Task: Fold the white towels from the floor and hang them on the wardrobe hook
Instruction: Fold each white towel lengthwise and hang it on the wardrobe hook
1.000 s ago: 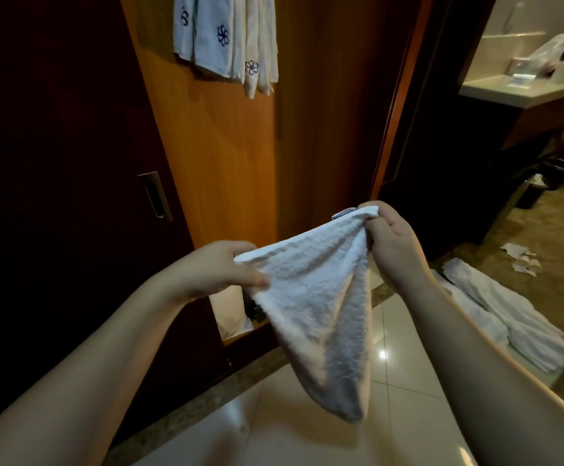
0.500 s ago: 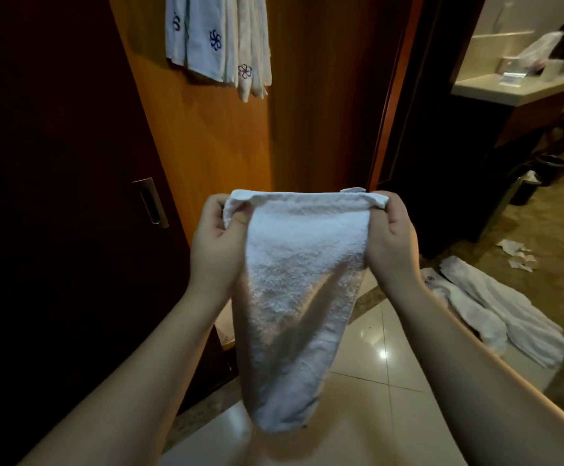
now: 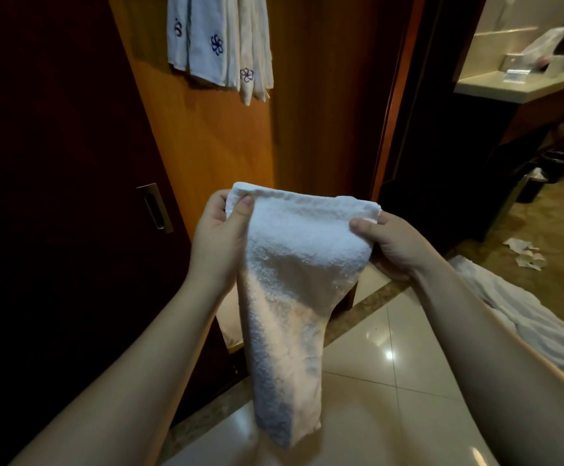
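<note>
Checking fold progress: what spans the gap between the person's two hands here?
In the head view, the white towel: left hand and right hand each pinch a top corner.

Under me the floor (image 3: pixel 418 371) is glossy pale tile, turning to brownish stone farther off. A heap of white towels (image 3: pixel 522 314) lies on it to my right, with paper scraps (image 3: pixel 526 253) beyond.

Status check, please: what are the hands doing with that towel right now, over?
Left hand and right hand each pinch a top corner of the white towel. It hangs folded, unhung. More towels on floor. Nothing blocking.
</note>
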{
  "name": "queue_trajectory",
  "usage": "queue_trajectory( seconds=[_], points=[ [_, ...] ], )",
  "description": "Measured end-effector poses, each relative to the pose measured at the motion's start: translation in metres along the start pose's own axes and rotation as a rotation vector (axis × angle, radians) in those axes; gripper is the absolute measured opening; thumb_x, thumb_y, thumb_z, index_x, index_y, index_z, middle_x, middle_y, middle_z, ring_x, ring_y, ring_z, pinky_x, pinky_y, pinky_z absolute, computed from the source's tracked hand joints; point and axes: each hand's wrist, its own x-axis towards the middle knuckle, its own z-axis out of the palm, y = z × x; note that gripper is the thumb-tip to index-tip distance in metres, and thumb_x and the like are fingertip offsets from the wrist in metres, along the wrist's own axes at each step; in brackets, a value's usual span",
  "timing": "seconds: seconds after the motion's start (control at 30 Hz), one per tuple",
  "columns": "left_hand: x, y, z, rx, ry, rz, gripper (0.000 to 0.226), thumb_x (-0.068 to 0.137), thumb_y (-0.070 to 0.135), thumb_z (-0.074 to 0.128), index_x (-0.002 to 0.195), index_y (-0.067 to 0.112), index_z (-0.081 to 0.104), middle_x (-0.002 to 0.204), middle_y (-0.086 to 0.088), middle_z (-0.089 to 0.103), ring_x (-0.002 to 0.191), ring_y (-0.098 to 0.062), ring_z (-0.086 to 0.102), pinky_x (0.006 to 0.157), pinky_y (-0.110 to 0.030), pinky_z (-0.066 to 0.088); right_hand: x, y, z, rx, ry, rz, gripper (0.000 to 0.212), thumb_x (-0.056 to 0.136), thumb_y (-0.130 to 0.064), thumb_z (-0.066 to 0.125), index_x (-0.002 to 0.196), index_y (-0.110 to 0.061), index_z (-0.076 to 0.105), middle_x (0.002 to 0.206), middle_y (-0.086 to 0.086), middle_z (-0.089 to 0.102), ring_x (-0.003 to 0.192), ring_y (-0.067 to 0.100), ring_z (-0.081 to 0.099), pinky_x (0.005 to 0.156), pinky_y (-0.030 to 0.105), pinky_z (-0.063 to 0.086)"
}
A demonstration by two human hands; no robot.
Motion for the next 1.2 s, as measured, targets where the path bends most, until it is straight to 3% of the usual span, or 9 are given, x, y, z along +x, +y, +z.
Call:
queue_trajectory(
  seconds=[0.1, 0.23, 0.33, 0.43, 0.53, 0.7, 0.83, 0.97, 1.2],
  points=[
    [-0.002, -0.001, -0.003, 0.051, -0.041, 0.014, 0.007, 0.088, 0.046, 0.066, 0.081, 0.043, 0.066, 0.084, 0.009, 0.07, 0.077, -0.014, 0.067, 0.062, -0.031, 0.054, 0.003, -0.005, -0.005, 0.005, 0.032, -0.003, 0.028, 0.087, -0.018, 0.069, 0.114, -0.02, 0.077, 0.119, 0.013, 0.073, 0.111, 0.029, 0.07, 0.084, 0.032, 0.059],
    [0.0, 0.0, -0.004, 0.058, -0.03, 0.041, 0.013, 0.094, 0.038, 0.063, 0.082, 0.044, 0.066, 0.084, 0.011, 0.069, 0.074, -0.008, 0.066, 0.059, -0.023, 0.052, 0.007, -0.013, -0.002, 0.098, -0.022, -0.051, 0.026, 0.095, -0.022, 0.063, 0.119, -0.023, 0.074, 0.123, 0.015, 0.071, 0.115, 0.031, 0.068, 0.086, 0.036, 0.058],
    [-0.001, -0.004, -0.004, 0.082, -0.033, 0.02, 0.008, 0.09, 0.046, 0.065, 0.082, 0.044, 0.065, 0.082, 0.013, 0.069, 0.073, -0.006, 0.065, 0.059, -0.023, 0.051, 0.008, -0.003, -0.004, 0.127, 0.027, -0.035, 0.033, 0.098, -0.032, 0.06, 0.127, -0.016, 0.068, 0.127, 0.015, 0.069, 0.12, 0.032, 0.066, 0.087, 0.036, 0.059],
    [-0.003, -0.015, -0.006, 0.095, -0.037, -0.029, 0.009, 0.087, 0.05, 0.065, 0.081, 0.044, 0.065, 0.082, 0.012, 0.07, 0.074, -0.009, 0.066, 0.062, -0.029, 0.052, 0.008, 0.01, -0.008, 0.182, 0.03, -0.002, 0.043, 0.094, -0.041, 0.065, 0.127, -0.015, 0.068, 0.131, 0.016, 0.067, 0.124, 0.033, 0.063, 0.089, 0.038, 0.058],
    [-0.003, -0.03, -0.008, 0.134, -0.028, -0.102, 0.01, 0.091, 0.046, 0.061, 0.083, 0.043, 0.065, 0.083, 0.01, 0.072, 0.076, -0.013, 0.068, 0.067, -0.038, 0.053, 0.008, 0.023, -0.009, 0.175, 0.065, 0.029, 0.034, 0.099, -0.04, 0.06, 0.125, -0.021, 0.071, 0.131, 0.015, 0.067, 0.123, 0.032, 0.064, 0.088, 0.038, 0.058],
    [-0.008, -0.059, -0.013, 0.199, -0.037, -0.257, 0.015, 0.1, 0.037, 0.058, 0.1, 0.024, 0.065, 0.094, 0.0, 0.075, 0.089, -0.029, 0.072, 0.079, -0.053, 0.057, 0.001, 0.049, -0.003, 0.072, 0.174, 0.118, 0.027, 0.104, -0.034, 0.052, 0.119, -0.024, 0.072, 0.121, 0.011, 0.073, 0.113, 0.028, 0.07, 0.079, 0.034, 0.061],
    [-0.024, -0.077, -0.012, 0.201, 0.002, -0.355, 0.022, 0.103, 0.035, 0.055, 0.108, 0.02, 0.069, 0.104, -0.006, 0.075, 0.098, -0.027, 0.072, 0.078, -0.039, 0.06, -0.016, 0.061, 0.012, -0.266, 0.308, 0.079, 0.027, 0.104, -0.045, 0.05, 0.096, -0.052, 0.075, 0.107, -0.012, 0.076, 0.093, 0.004, 0.073, 0.068, 0.017, 0.056],
    [-0.044, -0.081, -0.004, 0.18, 0.053, -0.293, 0.017, 0.104, 0.032, 0.054, 0.107, 0.023, 0.069, 0.099, 0.002, 0.075, 0.093, -0.017, 0.073, 0.076, -0.033, 0.056, -0.027, 0.071, 0.026, -0.536, 0.438, -0.125, 0.027, 0.103, -0.049, 0.041, 0.103, -0.061, 0.065, 0.094, -0.035, 0.066, 0.085, -0.014, 0.061, 0.062, 0.001, 0.041],
    [-0.085, -0.066, 0.018, 0.139, 0.181, -0.155, 0.025, 0.103, 0.032, 0.055, 0.092, 0.051, 0.065, 0.094, 0.018, 0.073, 0.088, -0.001, 0.07, 0.071, -0.016, 0.052, -0.048, 0.086, 0.062, -0.458, 0.536, -0.155, 0.029, 0.102, -0.054, 0.038, 0.12, -0.062, 0.059, 0.112, -0.032, 0.066, 0.101, -0.01, 0.062, 0.077, 0.019, 0.046]
  ],
)
